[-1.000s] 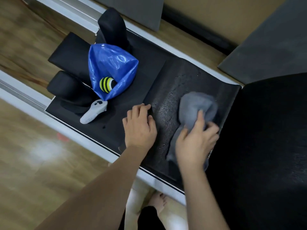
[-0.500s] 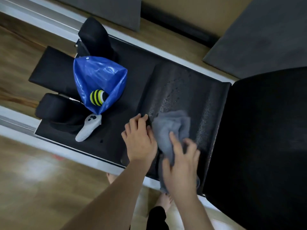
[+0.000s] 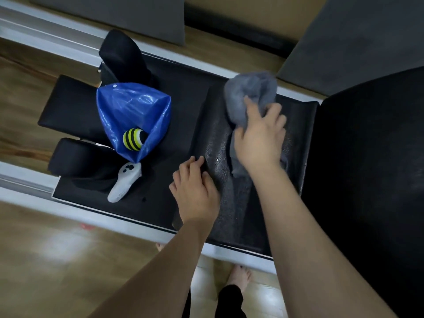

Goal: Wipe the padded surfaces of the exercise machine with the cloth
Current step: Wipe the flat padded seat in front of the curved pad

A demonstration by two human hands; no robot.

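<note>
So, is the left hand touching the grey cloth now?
Apart. The head view shows the left hand flat on the black pad, with bare pad between it and the grey cloth under the right hand.

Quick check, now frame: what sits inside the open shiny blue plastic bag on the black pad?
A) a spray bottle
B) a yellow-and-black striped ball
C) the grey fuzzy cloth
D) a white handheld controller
B: the yellow-and-black striped ball shows through the mouth of the shiny blue plastic bag; the white handheld controller lies outside it on the pad, and the grey fuzzy cloth is under the right hand.
</note>
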